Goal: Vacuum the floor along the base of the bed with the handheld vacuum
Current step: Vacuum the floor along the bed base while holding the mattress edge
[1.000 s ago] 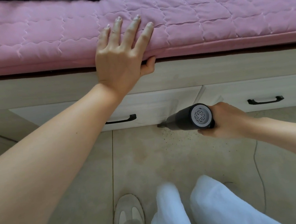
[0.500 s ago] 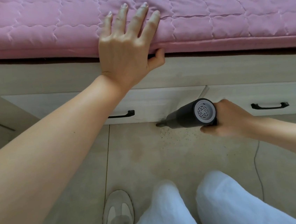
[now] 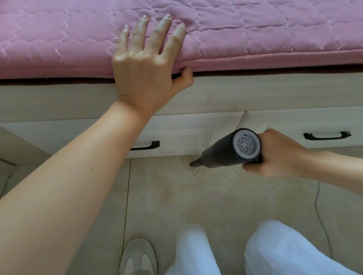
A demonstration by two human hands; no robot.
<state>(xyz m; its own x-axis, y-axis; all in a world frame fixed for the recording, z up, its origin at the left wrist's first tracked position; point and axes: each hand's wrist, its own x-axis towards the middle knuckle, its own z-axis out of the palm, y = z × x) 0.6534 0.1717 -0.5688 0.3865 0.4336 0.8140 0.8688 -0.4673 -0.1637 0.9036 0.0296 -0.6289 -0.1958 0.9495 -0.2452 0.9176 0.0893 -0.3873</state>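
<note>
Beige tiled floor (image 3: pixel 205 206) runs under a pale wooden bed base (image 3: pixel 283 95). The right hand (image 3: pixel 276 154) grips the dark grey handheld vacuum (image 3: pixel 226 150), nozzle touching speckled floor beside the drawers. The left hand (image 3: pixel 146 69) rests spread-fingered on the pink quilted mattress (image 3: pixel 275 15), thumb curled under its edge.

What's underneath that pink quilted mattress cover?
Under the pink mattress cover a dark strip shows along its edge, then the pale wooden bed frame with drawers. The left hand covers part of the edge; whatever the cover lies on is hidden.
</note>
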